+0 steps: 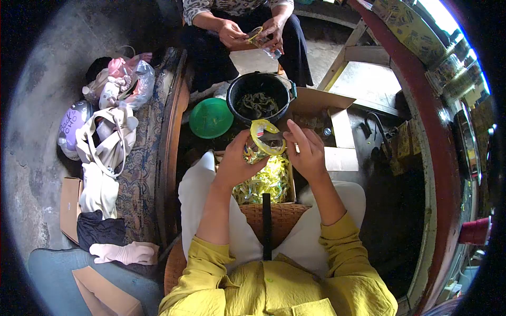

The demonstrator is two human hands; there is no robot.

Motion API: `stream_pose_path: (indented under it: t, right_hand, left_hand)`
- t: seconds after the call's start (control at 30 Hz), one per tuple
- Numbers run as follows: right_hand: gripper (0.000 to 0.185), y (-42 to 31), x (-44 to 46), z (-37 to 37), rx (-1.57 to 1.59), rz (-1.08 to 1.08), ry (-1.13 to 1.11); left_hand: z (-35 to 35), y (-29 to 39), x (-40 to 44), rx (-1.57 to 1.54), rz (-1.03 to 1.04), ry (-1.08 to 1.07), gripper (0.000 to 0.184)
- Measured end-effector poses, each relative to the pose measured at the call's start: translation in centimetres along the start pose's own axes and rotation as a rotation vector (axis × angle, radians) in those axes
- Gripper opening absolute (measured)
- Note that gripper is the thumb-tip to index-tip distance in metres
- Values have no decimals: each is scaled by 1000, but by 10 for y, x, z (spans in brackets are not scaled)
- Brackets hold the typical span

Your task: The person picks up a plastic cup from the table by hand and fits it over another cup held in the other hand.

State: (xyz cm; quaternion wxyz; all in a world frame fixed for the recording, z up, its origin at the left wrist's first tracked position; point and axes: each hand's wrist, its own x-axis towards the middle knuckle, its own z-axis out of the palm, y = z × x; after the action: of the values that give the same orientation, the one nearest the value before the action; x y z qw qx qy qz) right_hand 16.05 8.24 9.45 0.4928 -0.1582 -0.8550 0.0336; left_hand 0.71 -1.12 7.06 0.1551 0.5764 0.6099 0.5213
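Observation:
My left hand (pixel 235 162) is wrapped round a clear plastic cup (pixel 253 154), just above my lap. A yellow rim (pixel 260 131) circles the cup's mouth, which faces up and to the right. At the right side of this rim, my right hand (pixel 307 152) has its thumb and fingers close together on the edge, index finger pointing up. Whether a small tool is in that hand is hidden. Below both hands, a cardboard box (pixel 291 184) between my knees holds a heap of yellow and clear plastic strips (pixel 266 179).
Ahead stands a black bucket (pixel 232 100) with strips inside, beside a green lid (pixel 211 118). A co-worker's hands (pixel 252 36) hold another clear piece with a yellow ring. An open carton (pixel 341 159) lies to the right; a wooden bench (pixel 171 142) with bags runs along the left.

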Motion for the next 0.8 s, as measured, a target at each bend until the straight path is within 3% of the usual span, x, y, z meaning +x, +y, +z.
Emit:
stream_pose_path:
  t: [0.5,0.7,0.8]
  right_hand:
    - [49,4,-5,-7,116,18,-40]
    - [55,5,-4,-10,132,23,-70]
    - [62,3,-3,-15,147,-7,-130]
  left_hand:
    - [-3,6,-9,-348,-156,-296,54]
    - [-7,15,-14,-567,-445,-459,52]
    - [-6,-1,-12,-1098,-514,-808,54]
